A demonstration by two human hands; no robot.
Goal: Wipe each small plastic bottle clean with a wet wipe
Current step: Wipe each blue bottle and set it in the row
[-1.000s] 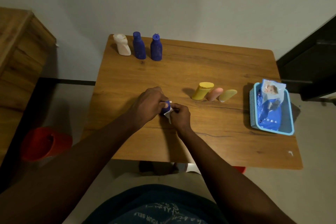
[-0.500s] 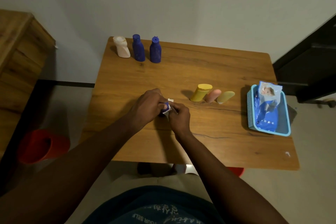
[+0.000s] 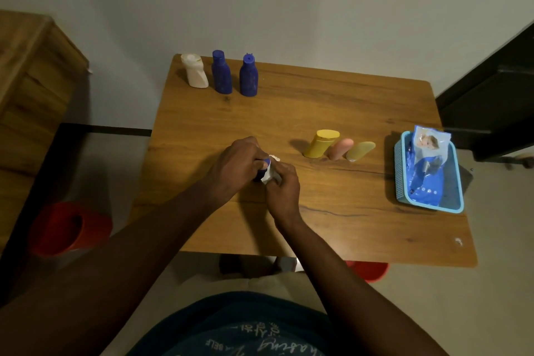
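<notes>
Wiping is in progress on one small dark blue bottle [image 3: 261, 173], held just above the wooden table [image 3: 332, 113] near the middle of its front half. Only a sliver of the bottle shows between the hands; its shape and cleanliness cannot be judged. The left hand [image 3: 237, 162] is closed around the bottle from the left. The right hand [image 3: 281, 182] pinches a crumpled white wet wipe [image 3: 270, 172] against the bottle's right side. Both hands are pressed close together around it.

Progress, as a judgement: two groups of bottles stand apart from the work area, and nothing in the view marks which group is finished. At the far left corner stand a white bottle [image 3: 196, 72] and two blue bottles [image 3: 222, 74] [image 3: 248, 76], upright and side by side. The blue pair shows faint pale speckling, which may be dust. To the right of the hands, a yellow bottle [image 3: 320, 144], a pink bottle [image 3: 339, 149] and an olive-yellow bottle [image 3: 359, 151] form a tight row. If the speckled group is the uncleaned one, roughly half the work remains; this cannot be confirmed.

Near the table's right edge, a light blue plastic basket [image 3: 400, 165] holds a blue wet wipe pack [image 3: 427, 165], propped upright. Fresh wipes are therefore within reach of the right hand. A red bucket [image 3: 66, 228] sits on the floor to the left of the table.
</notes>
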